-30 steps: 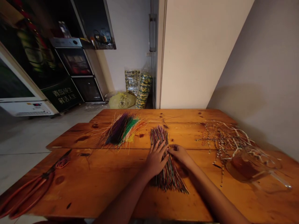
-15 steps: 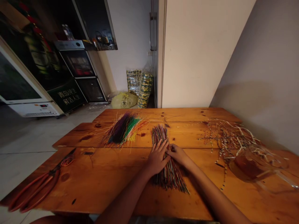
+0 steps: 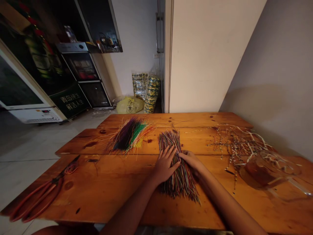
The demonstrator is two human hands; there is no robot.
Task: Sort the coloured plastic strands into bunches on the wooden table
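Head view, hands (image 3: 178, 163) spread over colored strands (image 3: 182, 181), bare tabletop (image 3: 112, 189) left, table edge nearby.

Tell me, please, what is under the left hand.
Under the left hand is the multicoloured bundle; strands show around the fingers, but whatever lies beneath the palm is covered.

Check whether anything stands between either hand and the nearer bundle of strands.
Nothing visible does: the left hand lies on the nearer bundle, and the right hand touches its right side. The scissors lie far left, the glass jug far right.
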